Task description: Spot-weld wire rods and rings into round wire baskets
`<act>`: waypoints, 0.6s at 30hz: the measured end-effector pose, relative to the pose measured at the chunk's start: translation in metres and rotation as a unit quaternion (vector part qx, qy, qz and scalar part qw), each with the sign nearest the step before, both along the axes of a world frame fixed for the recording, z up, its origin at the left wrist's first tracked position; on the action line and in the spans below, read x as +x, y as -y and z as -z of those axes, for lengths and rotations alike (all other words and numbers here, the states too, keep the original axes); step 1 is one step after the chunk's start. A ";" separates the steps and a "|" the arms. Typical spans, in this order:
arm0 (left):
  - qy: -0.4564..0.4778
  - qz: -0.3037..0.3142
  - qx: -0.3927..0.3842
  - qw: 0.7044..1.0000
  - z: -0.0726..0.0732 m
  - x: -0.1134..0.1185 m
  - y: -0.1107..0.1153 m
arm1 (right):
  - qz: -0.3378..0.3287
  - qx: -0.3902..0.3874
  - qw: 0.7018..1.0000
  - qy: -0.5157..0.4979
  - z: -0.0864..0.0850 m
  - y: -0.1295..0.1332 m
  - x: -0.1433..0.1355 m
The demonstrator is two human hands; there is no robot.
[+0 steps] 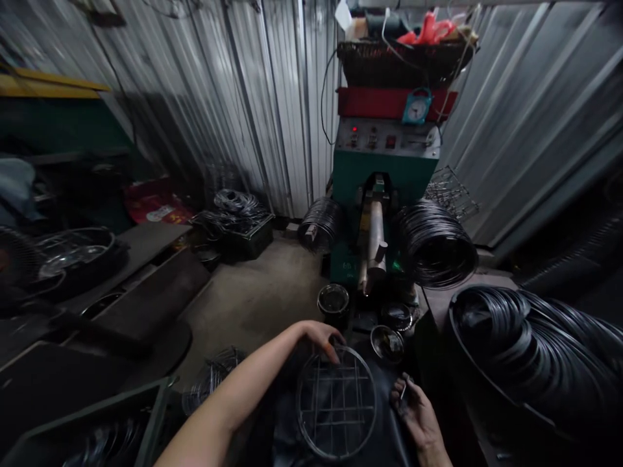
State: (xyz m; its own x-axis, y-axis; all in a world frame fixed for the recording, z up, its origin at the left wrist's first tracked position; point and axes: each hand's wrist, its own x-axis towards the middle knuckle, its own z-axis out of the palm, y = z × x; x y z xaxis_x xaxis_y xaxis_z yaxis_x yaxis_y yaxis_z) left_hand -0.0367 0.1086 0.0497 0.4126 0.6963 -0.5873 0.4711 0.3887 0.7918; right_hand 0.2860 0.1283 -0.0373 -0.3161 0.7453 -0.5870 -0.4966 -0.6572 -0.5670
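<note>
A round wire rack point(335, 410), a metal ring with crossed wires inside, rests over the dark cloth on my lap. My left hand point(324, 338) is closed on its far rim, thumb and fingers curled around the wire. To the right of the rack, and apart from it, my right hand point(417, 412) is closed with a short, bright metal piece point(403, 391) between the fingers; its exact kind is too small to make out. Ahead of both hands is a green welding machine point(384, 165) with a thick metal arm point(376, 237) pointing down toward me.
Round metal dishes point(388, 344) and a bowl point(333, 298) stand below the machine. Wire-ring bundles hang left point(320, 224) and right point(435, 243) of it. A large heap of rings point(535, 344) lies at right. A green bin point(156, 415) is at lower left.
</note>
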 end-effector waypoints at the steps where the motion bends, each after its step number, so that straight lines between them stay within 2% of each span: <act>1: -0.002 -0.043 0.047 0.998 -0.010 -0.014 0.008 | 0.002 0.011 1.000 0.013 -0.002 0.002 0.000; 3: -0.016 -0.153 0.145 0.977 -0.033 -0.044 0.027 | 0.007 0.053 0.996 0.071 -0.003 0.007 -0.001; 5: -0.032 -0.246 0.218 0.944 -0.055 -0.066 0.048 | 0.005 0.134 0.977 0.165 -0.004 0.014 -0.001; 6: -0.040 -0.278 0.250 0.927 -0.063 -0.072 0.058 | -0.002 0.191 0.957 0.218 -0.004 0.018 -0.001; 8: -0.059 -0.314 0.313 0.894 -0.074 -0.071 0.077 | -0.031 0.315 0.895 0.315 -0.003 0.027 0.000; 11: -0.104 -0.333 0.421 0.838 -0.073 -0.049 0.099 | -0.082 0.473 0.777 0.407 -0.003 0.043 0.004; 13: -0.133 -0.337 0.479 0.800 -0.065 -0.027 0.110 | -0.092 0.531 0.719 0.439 -0.003 0.059 0.008; 15: -0.146 -0.324 0.521 0.776 -0.055 -0.004 0.121 | -0.085 0.561 0.681 0.462 -0.004 0.079 0.014; 18: -0.130 -0.266 0.561 0.773 -0.043 0.032 0.138 | -0.087 0.594 0.655 0.459 -0.003 0.115 0.025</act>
State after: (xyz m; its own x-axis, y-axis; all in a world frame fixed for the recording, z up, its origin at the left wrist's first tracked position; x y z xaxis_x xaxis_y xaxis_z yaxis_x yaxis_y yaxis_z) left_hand -0.0051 -0.0297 0.0932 -0.1384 0.8584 0.4940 0.6799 -0.2803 0.6776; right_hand 0.3115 0.0137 -0.0342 -0.3765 0.8483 0.3724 0.4360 0.5169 -0.7367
